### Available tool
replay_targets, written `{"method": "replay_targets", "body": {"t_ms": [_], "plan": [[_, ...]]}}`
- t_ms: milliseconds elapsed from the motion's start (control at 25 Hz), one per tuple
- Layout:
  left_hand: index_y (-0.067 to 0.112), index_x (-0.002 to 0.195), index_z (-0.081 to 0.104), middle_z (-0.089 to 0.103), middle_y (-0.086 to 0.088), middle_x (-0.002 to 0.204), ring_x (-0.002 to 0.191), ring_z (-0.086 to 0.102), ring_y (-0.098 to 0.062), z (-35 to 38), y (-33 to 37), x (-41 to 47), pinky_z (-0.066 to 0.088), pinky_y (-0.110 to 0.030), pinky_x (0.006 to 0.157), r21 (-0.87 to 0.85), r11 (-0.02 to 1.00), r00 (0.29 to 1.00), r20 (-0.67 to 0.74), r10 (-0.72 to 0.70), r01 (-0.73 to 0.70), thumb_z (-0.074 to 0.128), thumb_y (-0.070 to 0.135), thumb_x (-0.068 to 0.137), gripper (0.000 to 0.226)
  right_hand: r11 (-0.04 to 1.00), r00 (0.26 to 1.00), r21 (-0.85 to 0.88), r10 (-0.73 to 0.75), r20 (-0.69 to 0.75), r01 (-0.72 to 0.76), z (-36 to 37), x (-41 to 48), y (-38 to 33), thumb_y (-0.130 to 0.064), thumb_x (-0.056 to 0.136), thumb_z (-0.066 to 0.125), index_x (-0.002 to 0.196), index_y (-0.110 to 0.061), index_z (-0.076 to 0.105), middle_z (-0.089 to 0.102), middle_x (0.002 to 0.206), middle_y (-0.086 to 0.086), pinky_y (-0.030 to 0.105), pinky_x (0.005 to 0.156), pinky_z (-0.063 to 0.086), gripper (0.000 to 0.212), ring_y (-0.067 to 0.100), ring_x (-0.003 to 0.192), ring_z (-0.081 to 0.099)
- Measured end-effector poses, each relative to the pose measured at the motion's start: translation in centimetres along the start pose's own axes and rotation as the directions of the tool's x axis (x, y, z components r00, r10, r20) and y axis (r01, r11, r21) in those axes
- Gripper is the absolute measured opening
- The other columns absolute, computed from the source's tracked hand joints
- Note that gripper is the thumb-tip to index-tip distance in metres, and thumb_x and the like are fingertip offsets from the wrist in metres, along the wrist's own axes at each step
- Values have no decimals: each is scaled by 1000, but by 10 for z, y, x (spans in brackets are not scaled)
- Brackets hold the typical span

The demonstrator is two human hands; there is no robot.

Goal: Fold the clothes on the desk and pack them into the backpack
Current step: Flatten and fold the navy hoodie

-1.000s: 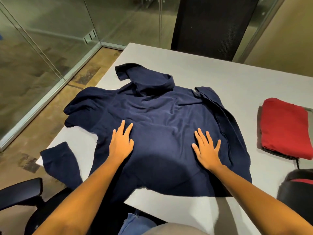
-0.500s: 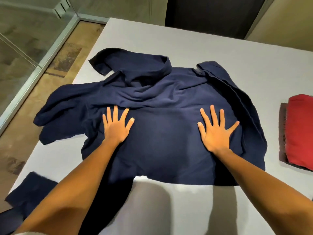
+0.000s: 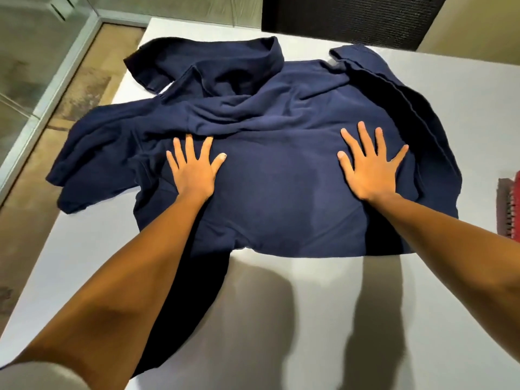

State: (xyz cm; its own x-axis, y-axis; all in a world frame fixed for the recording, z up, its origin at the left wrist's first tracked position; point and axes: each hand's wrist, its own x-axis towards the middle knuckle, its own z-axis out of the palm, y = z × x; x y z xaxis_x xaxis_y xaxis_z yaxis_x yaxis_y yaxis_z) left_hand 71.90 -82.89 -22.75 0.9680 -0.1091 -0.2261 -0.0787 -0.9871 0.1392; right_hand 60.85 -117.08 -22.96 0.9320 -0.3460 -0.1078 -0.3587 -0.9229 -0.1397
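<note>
Here left hand (image 3: pixel 194 174), right hand (image 3: pixel 368 171) pressed flat on navy sweater (image 3: pixel 281 136).

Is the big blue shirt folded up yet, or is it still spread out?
Spread out. The blue shirt lies open across the desk, rumpled, under the flat left hand and right hand.

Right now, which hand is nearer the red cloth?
The right. The right hand presses the navy garment left of the red cloth; the left hand lies farther left, across the garment.

left hand (image 3: pixel 194 171), right hand (image 3: pixel 370 167) flat (fingers spread), navy sweater (image 3: pixel 275 192)
</note>
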Motion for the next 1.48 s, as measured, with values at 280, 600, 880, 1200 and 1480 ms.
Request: {"method": "replay_targets", "body": {"t_ms": [280,600,880,1200,1480], "plan": [[23,150,29,7,-9,161,147,12,-30,22,14,-83,8,-50,117,-128,990,975,-221,22,-52,41,31,101,51,991,994,90,-100,-34,102,-12,-42,2,-60,98,20,153,-38,12,2,164,-1,66,114,-3,60,24,150,0],[25,151,25,20,-7,159,145,19,-31,48,-1,-165,19,-50,115,-86,996,976,-219,-15,-4,39,36,101,53,999,990,-2,-43,-137,43,12,-146,70,-60,97,23,154,-28,18,9,163,5,48,117,19,66,38,145,16],[8,145,39,33,-15,152,140,31,-36,38,-10,-223,28,-50,114,-152,987,989,-139,40,-61,52,25,97,53,991,990,104,98,-97,-88,9,-185,42,-52,97,24,151,-12,29,23,158,17,53,116,18,68,42,142,25],[4,124,57,52,-11,138,134,41,-32,19,-74,-320,26,-48,115,-269,963,953,-294,-66,-16,59,14,92,34,942,977,261,-210,-29,210,23,-277,-50,-44,100,33,152,-16,26,10,162,-1,27,119,-8,59,20,150,7],[17,105,62,66,6,97,101,61,-13,1,-122,-381,10,-41,117,-222,933,956,-14,-294,283,48,48,95,35,941,943,144,-321,87,307,41,-314,-97,-37,93,47,141,-11,47,32,155,15,52,112,23,54,40,141,32]]}}
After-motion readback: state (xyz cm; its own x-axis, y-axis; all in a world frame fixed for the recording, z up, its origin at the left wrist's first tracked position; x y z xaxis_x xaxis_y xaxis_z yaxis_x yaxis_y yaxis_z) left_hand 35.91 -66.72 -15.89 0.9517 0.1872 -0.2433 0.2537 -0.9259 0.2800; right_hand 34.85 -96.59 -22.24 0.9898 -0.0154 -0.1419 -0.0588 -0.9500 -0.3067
